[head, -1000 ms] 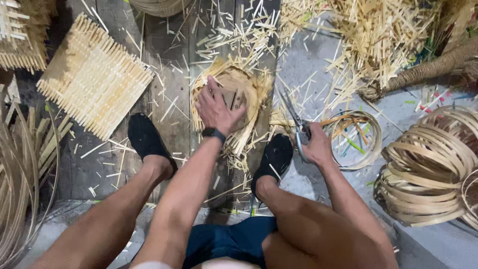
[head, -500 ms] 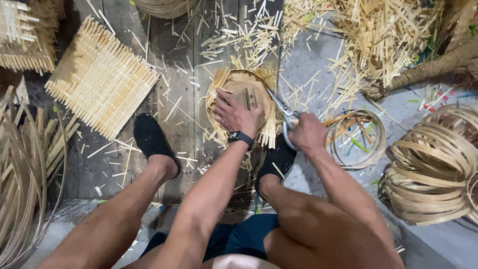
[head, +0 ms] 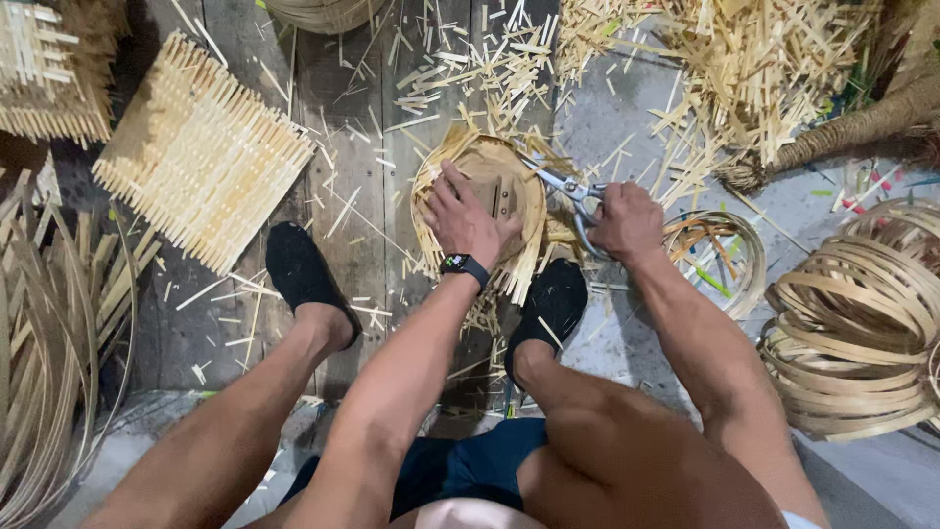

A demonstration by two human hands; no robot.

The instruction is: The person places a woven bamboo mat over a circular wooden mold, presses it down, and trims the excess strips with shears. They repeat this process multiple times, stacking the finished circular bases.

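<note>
Trimming stray strip ends off a round woven basket [head: 509, 181] on the floor betw. both feet: left hand [head: 465, 220] pressed flat on it, right hand [head: 627, 220] closed round scissors [head: 563, 186], blades at rim. Next prob. needs turning basket w/ left hand
</note>
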